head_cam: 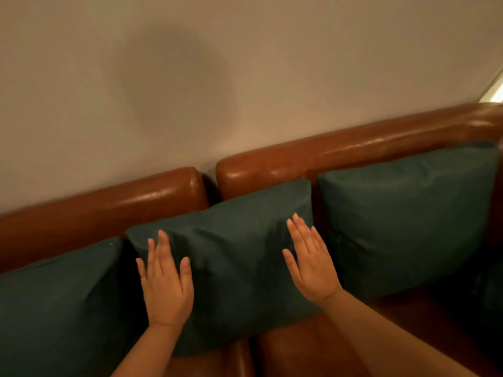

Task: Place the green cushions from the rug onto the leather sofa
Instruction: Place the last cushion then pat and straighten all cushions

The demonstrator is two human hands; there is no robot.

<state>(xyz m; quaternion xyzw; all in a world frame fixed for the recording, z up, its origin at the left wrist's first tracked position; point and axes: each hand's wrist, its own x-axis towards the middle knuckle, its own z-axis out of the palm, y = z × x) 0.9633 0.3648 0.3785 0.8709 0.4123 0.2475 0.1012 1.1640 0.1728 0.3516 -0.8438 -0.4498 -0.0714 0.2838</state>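
Fingers (163, 246) flat on middle green cushion (234, 257), leather sofa (353, 151), plain wall (190, 77)

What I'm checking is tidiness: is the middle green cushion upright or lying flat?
Upright: the middle green cushion stands against the backrest of the leather sofa; left hand and right hand lie flat on it.

My left hand (166, 287) and right hand (313, 263) lie flat, fingers straight, on the middle green cushion (234, 257); it leans on the leather sofa (353, 148) back, between two more green cushions.
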